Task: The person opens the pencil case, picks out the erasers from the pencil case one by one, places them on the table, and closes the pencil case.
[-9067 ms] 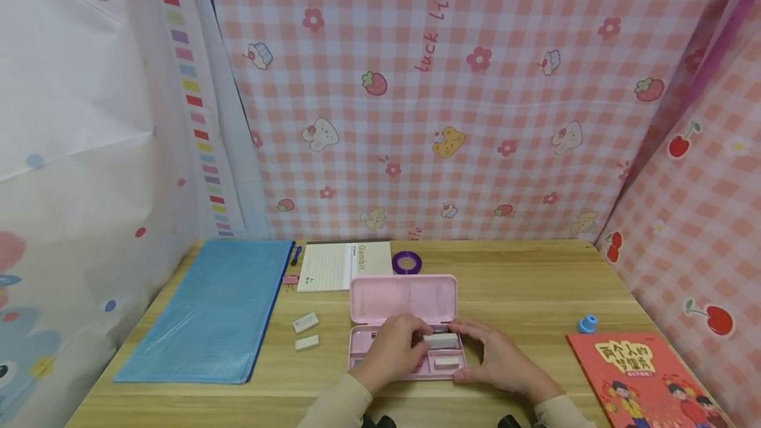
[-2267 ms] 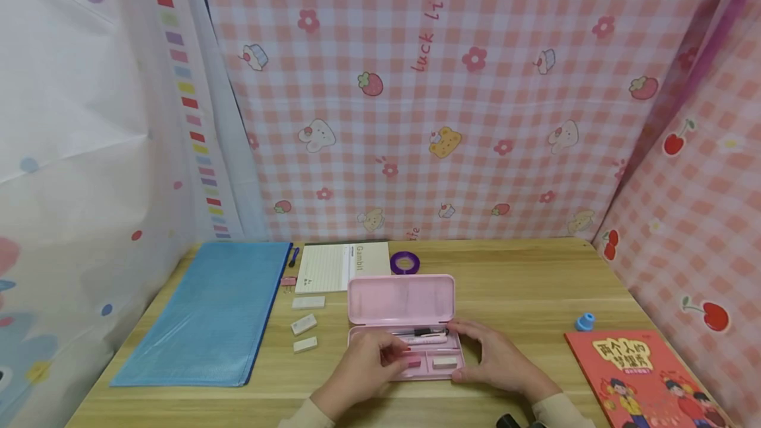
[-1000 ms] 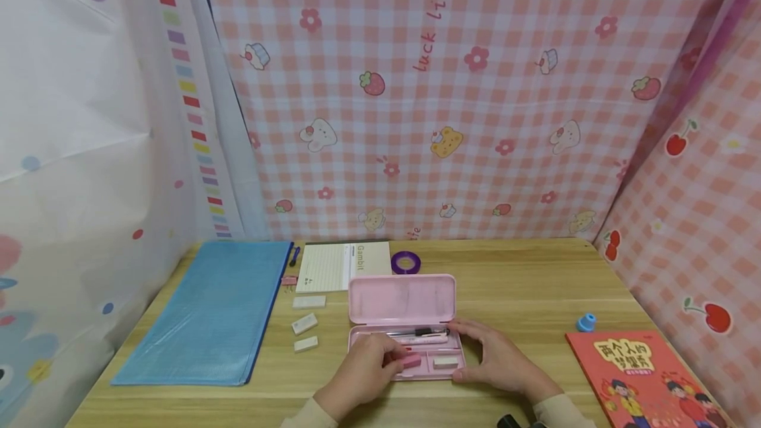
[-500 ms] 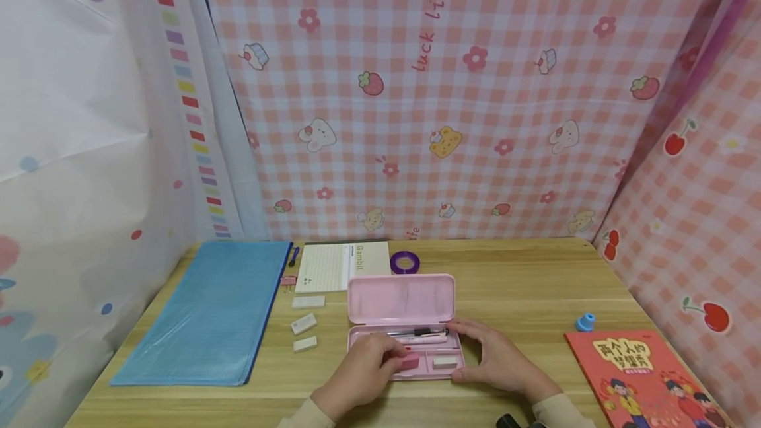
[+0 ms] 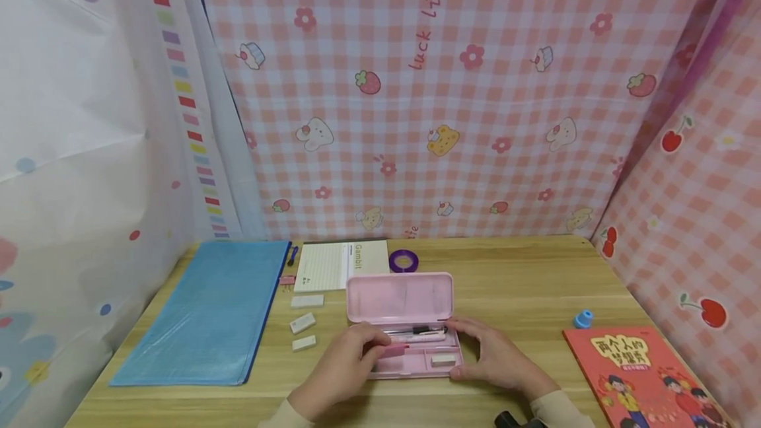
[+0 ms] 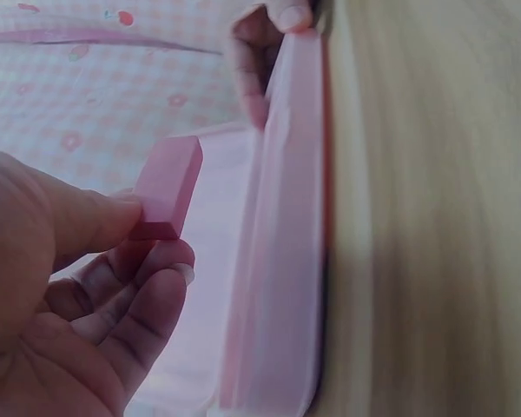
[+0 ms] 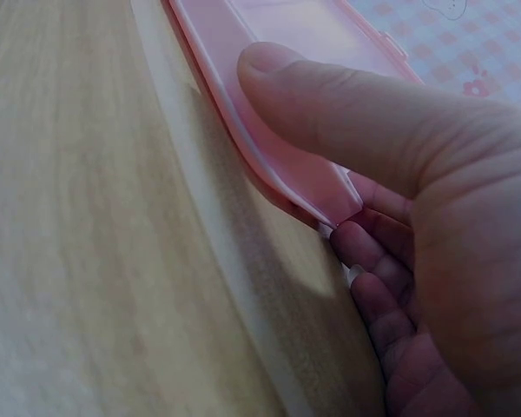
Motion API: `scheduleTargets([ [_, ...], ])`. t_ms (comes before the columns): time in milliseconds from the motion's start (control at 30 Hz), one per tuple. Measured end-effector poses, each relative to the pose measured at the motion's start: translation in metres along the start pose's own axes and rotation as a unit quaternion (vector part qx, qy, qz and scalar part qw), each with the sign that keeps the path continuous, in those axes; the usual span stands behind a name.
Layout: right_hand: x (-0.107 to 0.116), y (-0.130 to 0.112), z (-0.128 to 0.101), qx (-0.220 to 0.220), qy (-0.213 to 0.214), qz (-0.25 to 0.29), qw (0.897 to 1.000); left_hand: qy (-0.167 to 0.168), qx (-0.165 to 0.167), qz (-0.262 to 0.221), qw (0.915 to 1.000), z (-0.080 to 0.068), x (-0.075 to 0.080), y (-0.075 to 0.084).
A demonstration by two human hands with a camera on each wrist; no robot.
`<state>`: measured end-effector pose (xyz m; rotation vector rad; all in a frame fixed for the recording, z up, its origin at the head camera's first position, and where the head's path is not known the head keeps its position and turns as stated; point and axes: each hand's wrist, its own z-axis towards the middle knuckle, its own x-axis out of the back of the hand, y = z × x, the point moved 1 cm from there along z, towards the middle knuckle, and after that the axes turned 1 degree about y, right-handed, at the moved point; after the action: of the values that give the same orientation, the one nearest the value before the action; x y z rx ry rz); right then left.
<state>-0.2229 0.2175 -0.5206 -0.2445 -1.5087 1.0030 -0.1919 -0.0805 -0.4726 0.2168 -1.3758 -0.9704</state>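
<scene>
A pink pencil case [image 5: 416, 371] lies with its lid up near the front of the table. Between thumb and fingers my left hand [image 5: 347, 363] pinches a pink eraser [image 6: 169, 187], held over the left part of the case. My right hand [image 5: 496, 356] grips the case's right end; in the right wrist view its thumb lies along the front edge and the fingers go round the corner. Inside the case are pens [image 5: 416, 335] in the back compartment and a white eraser [image 5: 442, 360] in the front right one. The left hand hides the case's left end.
Several white erasers [image 5: 302, 323] lie left of the case. Behind are a notepad [image 5: 324, 266], a purple tape roll [image 5: 403, 261] and a pink clip [image 5: 288, 280]. A blue folder [image 5: 202, 316] covers the left side. A red book [image 5: 639, 365] and small blue object [image 5: 583, 319] sit right.
A third white eraser has left the case for the table. The left hand has since lifted the pink eraser from the front compartment and moved left. The right hand stays at the case.
</scene>
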Motion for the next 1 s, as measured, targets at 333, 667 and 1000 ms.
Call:
scheduleTargets([
  [333,0.0,0.0,0.0,0.003,-0.002,-0.002,1.0,0.006,0.05,-0.017,0.9986,-0.013,0.032,-0.015],
  [667,0.002,-0.001,0.0,0.003,0.003,0.0,1.0,0.045,0.085,-0.009,0.9954,-0.036,0.06,-0.038],
  [1000,0.001,-0.001,0.0,0.013,0.005,-0.006,1.0,0.074,0.11,-0.058,0.9895,-0.05,0.079,-0.065],
])
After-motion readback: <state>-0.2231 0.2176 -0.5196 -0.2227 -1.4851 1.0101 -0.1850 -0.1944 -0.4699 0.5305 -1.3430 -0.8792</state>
